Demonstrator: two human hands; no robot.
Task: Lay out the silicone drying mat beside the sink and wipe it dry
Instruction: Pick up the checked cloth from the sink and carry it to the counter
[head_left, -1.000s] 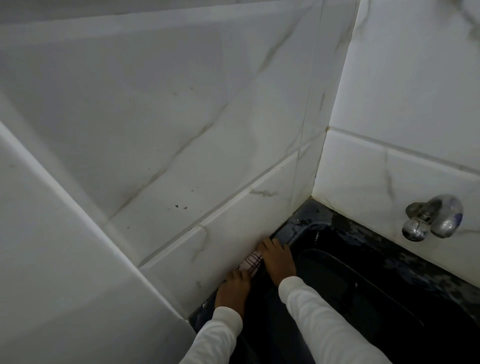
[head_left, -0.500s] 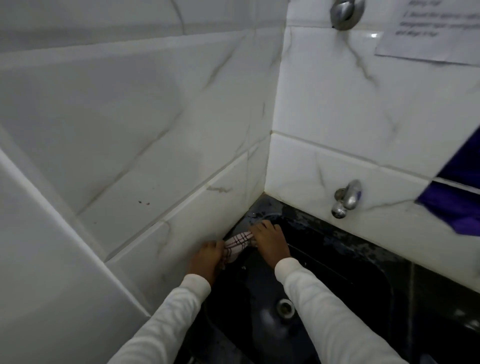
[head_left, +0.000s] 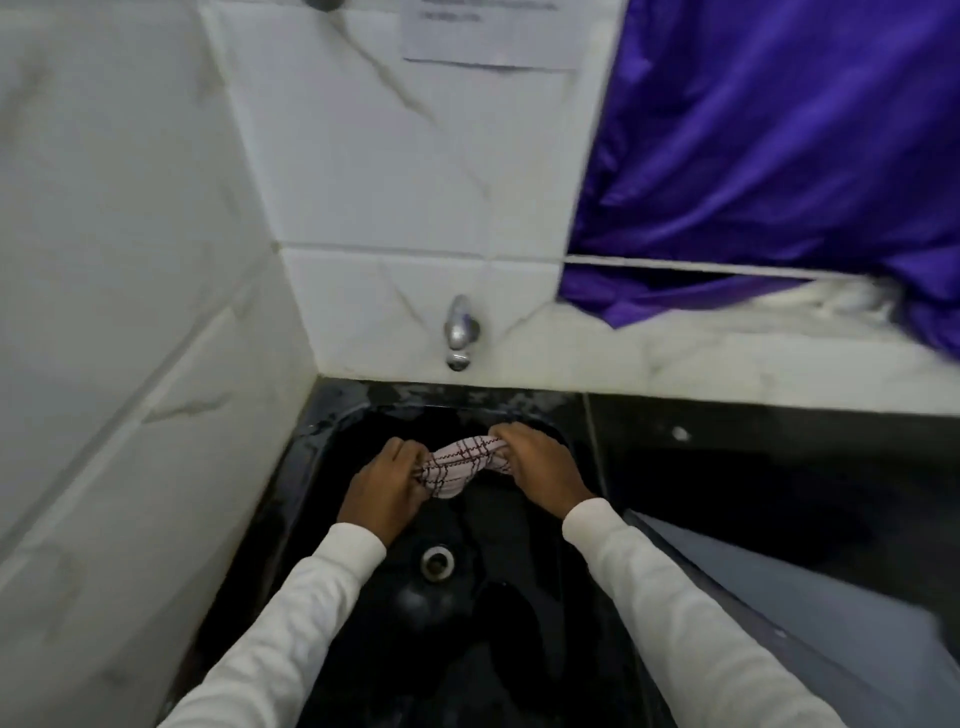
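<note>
A grey silicone mat (head_left: 810, 618) lies at the lower right, just beside the black sink (head_left: 332, 426), its long near edge running diagonally from the sink's right rim toward the frame's bottom right corner; the right sleeve (head_left: 675, 613) crosses over its inner edge. Over the basin, both hands hold a bunched checked cloth (head_left: 460, 465) between them: the left hand (head_left: 387, 491) has its fingers curled round the cloth's left end, and the right hand (head_left: 540, 467) grips the right end with fingers folded over it, so the cloth is twisted taut between the two fists. The cloth hangs above the basin's back half, clear of the drain (head_left: 437, 561) that sits nearer the person. A chrome tap (head_left: 460, 332) juts from the white tiled back wall (head_left: 389, 171), above the sink's rear rim. A tiled side wall closes in tight along the sink's left rim. To the right, dark countertop (head_left: 753, 467) spreads open behind the mat, with purple fabric (head_left: 779, 145) draped above it.
</note>
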